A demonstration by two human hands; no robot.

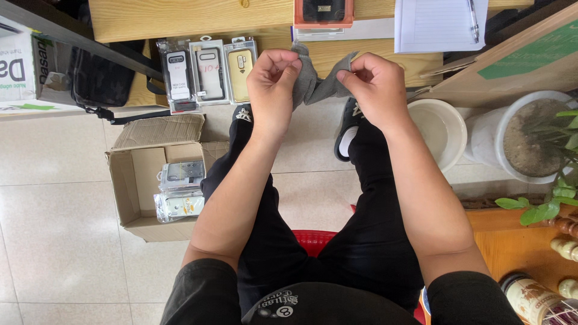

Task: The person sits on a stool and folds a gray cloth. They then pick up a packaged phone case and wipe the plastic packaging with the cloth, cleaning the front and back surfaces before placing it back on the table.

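My left hand (272, 81) and my right hand (371, 84) both pinch a small grey cloth (318, 81), which is stretched and folded between them over my knees. I sit on a red stool (313, 239) in black trousers. Just beyond my left hand, three packaged phone cases (208, 72) in white, grey and gold lean upright against a wooden bench (180, 18).
An open cardboard box (135, 180) with more packaged phone cases (180, 189) stands on the tiled floor at my left. A white bucket (442, 129) and a potted plant (530, 135) stand at my right. A black bag (99, 78) hangs at the far left. Papers (436, 24) lie on the bench.
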